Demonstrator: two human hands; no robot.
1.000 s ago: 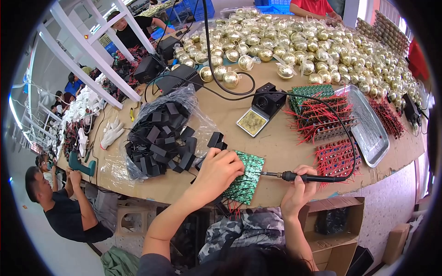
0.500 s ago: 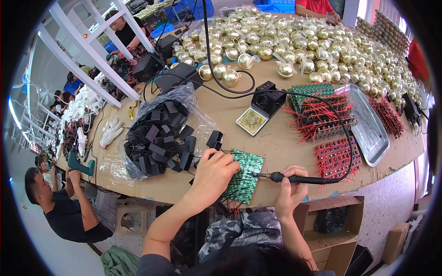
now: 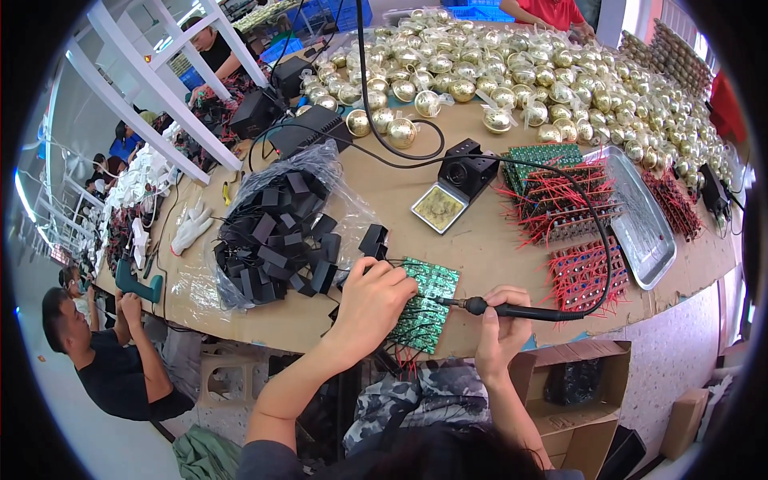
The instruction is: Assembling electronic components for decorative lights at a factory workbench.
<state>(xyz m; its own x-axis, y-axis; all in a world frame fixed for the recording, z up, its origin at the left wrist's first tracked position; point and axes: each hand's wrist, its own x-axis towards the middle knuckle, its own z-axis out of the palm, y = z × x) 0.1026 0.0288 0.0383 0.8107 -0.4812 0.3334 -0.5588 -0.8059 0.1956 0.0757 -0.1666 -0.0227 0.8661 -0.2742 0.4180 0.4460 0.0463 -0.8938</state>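
My right hand (image 3: 502, 328) grips a black soldering iron (image 3: 524, 311) like a pen. Its metal tip points left and meets the green circuit board (image 3: 428, 320) near the middle. Over the board's left part, my left hand (image 3: 374, 300) is closed, thumb and fingers pinched on a thin black wire close to the iron's tip; the fingers partly hide it. Several black wires run across the board, and a few red ones hang at its near edge. Left of my left hand lies a heap of black plastic boxes (image 3: 276, 232) with wires, on a clear plastic bag.
A soldering stand (image 3: 468, 172) with a sponge tray (image 3: 438, 210) stands beyond the board. Right are stacked boards with red wires (image 3: 560, 204) and a metal tray (image 3: 640, 220). Golden balls (image 3: 480, 72) fill the far table. The iron's black cable (image 3: 612, 264) loops overhead. Co-workers sit left and far.
The soldering iron and my right hand have shifted slightly left along the board. My left hand stays nearly in place.
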